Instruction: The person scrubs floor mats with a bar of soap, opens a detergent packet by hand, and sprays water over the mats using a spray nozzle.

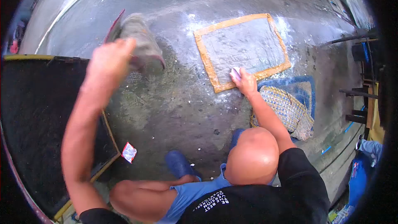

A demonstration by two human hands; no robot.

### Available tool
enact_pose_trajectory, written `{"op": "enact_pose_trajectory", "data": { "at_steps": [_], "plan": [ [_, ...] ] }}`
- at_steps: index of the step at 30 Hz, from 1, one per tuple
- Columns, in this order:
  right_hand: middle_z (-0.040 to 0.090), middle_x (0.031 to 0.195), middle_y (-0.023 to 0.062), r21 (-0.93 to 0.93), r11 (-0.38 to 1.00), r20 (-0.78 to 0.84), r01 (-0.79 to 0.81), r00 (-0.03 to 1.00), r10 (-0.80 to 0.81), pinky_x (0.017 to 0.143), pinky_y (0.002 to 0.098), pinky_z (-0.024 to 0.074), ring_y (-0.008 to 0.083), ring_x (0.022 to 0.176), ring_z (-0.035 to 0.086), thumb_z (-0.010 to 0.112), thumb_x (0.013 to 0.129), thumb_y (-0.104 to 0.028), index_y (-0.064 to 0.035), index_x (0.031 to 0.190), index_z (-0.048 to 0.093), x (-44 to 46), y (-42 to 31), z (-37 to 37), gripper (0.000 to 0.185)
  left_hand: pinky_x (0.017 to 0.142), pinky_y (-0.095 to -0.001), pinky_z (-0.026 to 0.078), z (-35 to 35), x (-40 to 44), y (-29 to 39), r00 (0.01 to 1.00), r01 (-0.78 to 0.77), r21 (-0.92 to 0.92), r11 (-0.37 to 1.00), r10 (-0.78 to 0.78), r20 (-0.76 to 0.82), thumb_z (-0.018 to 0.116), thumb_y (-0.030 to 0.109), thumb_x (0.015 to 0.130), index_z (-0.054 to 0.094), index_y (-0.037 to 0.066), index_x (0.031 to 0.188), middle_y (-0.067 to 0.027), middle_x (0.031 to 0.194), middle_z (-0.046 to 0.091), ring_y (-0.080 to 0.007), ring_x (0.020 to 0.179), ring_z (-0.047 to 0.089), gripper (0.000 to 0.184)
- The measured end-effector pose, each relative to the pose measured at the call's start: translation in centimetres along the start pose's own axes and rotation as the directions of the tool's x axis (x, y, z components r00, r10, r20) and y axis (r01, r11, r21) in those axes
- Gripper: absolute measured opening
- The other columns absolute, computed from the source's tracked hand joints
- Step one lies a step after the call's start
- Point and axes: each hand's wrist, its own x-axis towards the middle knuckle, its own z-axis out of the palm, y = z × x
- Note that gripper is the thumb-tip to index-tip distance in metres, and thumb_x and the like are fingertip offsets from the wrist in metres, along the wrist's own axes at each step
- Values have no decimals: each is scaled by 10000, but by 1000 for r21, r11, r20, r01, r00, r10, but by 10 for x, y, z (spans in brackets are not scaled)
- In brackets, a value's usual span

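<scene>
Clasping a small pale-purple piece (236,73) between thumb and fingers, the right grip (247,84) sits over the near border of an orange-edged mat (244,41); whether the piece touches the mat, I cannot tell. Grey in the middle, this mat lies flat on the floor (174,108), spreading ahead of that grip and to both sides. Just to the right of the grip and nearer the body, a woven mat (286,108) lies partly over a blue-edged mat (305,82). The left grip (109,58), blurred, is clamped on a grey cloth (141,37) with dark red edging, which extends ahead and rightward from the knuckles, well apart from the orange-edged mat.
</scene>
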Motion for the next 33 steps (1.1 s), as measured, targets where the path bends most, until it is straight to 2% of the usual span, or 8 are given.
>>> {"op": "enact_pose_trajectory", "data": {
  "at_steps": [5, 10, 13, 16, 20, 27, 29, 33],
  "plan": [
    [693, 777, 255, 3, 1000, -17, 0, 1000, 0, 656, 513, 545, 422, 731, 692, 674, 879, -522, -47, 974, 591, 1, 0, 0, 492, 596, -393, 584, 158, -22, 102, 953, 289, 55, 956, -293, 81, 625, 137, 839, 542, 45, 1124, -95, 885, 656, -272, 749, 726, 311],
    [693, 784, 260, 36, 999, -34, 1, 999, 0, 663, 521, 542, 427, 735, 690, 676, 878, -517, -42, 948, 590, 1, -3, -5, 488, 990, -505, 485, 190, -41, 162, 782, 545, -471, 694, -219, 583, 831, 416, 742, 414, -52, 1317, -304, 1148, 578, -461, 1149, 582, 851],
    [692, 784, 262, 27, 1000, -40, 3, 999, -2, 662, 525, 540, 435, 734, 686, 677, 877, -515, -43, 941, 583, 2, -5, -3, 486, 994, -512, 484, 198, -28, 133, 811, 561, -536, 631, -548, 203, 842, 448, 723, 399, -40, 1353, -317, 1346, 470, -464, 1214, 532, 911],
    [689, 782, 266, 14, 1000, -20, -9, 1000, 9, 651, 528, 539, 442, 728, 682, 675, 880, -514, -43, 932, 569, 3, -3, -2, 486, 1061, -559, 420, 193, -14, 105, 706, 699, -472, 538, -622, 338, 846, 484, 687, 372, -22, 1406, -267, 1520, 301, -458, 1326, 421, 999],
    [684, 777, 273, 16, 1000, -8, 19, 1000, -19, 629, 535, 535, 449, 713, 677, 675, 883, -509, -46, 945, 544, 4, -1, 0, 485, 1134, -731, 159, 253, 5, 102, 850, 487, -302, 820, -525, -55, 840, 564, 626, 323, 82, 1510, -138, 1585, 260, -405, 1432, 278, 1132],
    [684, 776, 264, 24, 999, -30, 32, 999, -31, 625, 545, 523, 451, 705, 673, 685, 882, -480, -49, 985, 539, 3, 4, 6, 466, 1092, -725, 259, 216, 44, 50, 887, 299, 16, 954, -284, 364, 814, 452, 698, 592, 111, 1273, -108, 1156, 704, -287, 1122, 657, 705],
    [686, 783, 263, 41, 999, -22, 15, 1000, -14, 633, 545, 525, 452, 714, 674, 691, 879, -477, -54, 978, 544, 2, -1, 1, 459, 983, -592, 459, 243, 21, 20, 904, 150, 40, 988, -153, 400, 673, 252, 850, 729, 108, 994, -128, 927, 750, -296, 952, 726, 212],
    [688, 789, 261, 55, 998, -18, 0, 1000, 1, 636, 536, 532, 454, 723, 674, 701, 873, -473, -65, 964, 549, 3, -4, -5, 445, 918, -525, 525, 244, -71, -43, 862, 144, -49, 988, -101, 497, 623, 119, 840, 735, 77, 849, -154, 903, 743, -314, 893, 732, 120]
  ]
}}
